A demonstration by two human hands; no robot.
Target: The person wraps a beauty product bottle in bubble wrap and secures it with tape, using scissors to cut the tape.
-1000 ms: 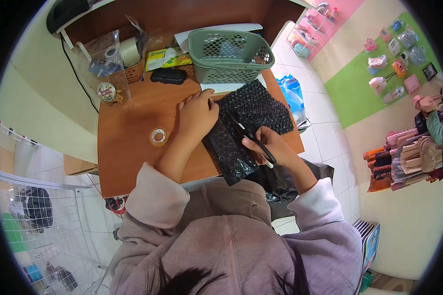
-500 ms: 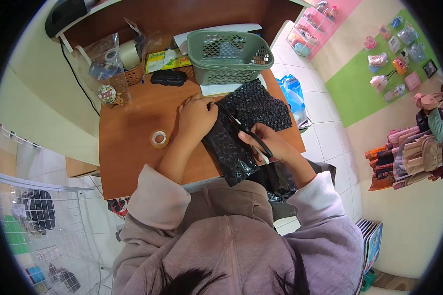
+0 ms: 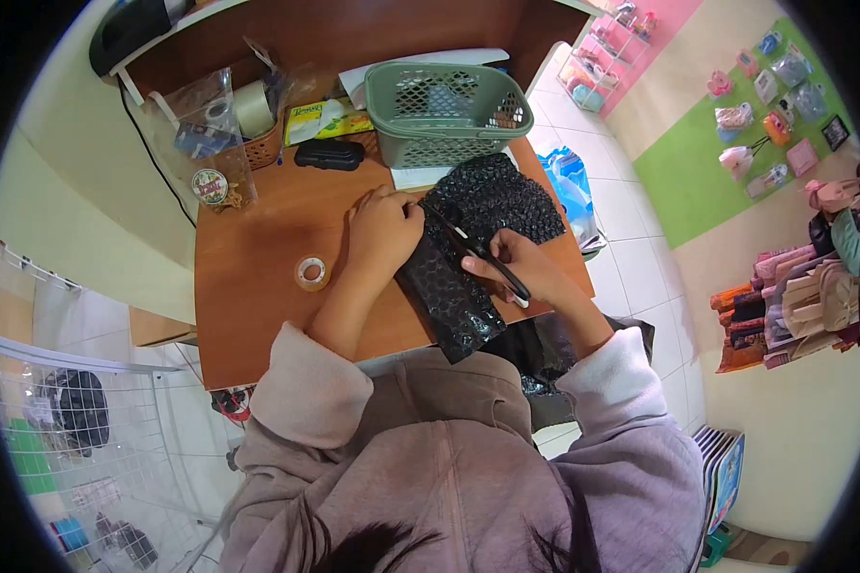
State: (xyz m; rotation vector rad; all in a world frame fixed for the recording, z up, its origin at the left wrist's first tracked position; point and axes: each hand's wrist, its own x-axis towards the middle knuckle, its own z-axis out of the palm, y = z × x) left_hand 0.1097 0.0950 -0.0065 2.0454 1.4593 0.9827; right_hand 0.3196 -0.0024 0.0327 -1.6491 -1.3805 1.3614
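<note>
While left fingers [image 3: 403, 208] hold bubble wrap [image 3: 506, 196], right fingers [image 3: 508, 254] grip scissors [image 3: 457, 236] on it.

We have a sheet of black bubble wrap [image 3: 506, 196] lying on the near right part of our wooden desk [image 3: 258, 306], glossy and crumpled, its near end reaching the desk's front edge; our left hand [image 3: 382, 231] rests on its left side. Our scissors [image 3: 470, 245] have black handles and pale blades; they lie slantwise over the sheet, tips pointing away from us, handles in our right hand [image 3: 530, 272].
</note>
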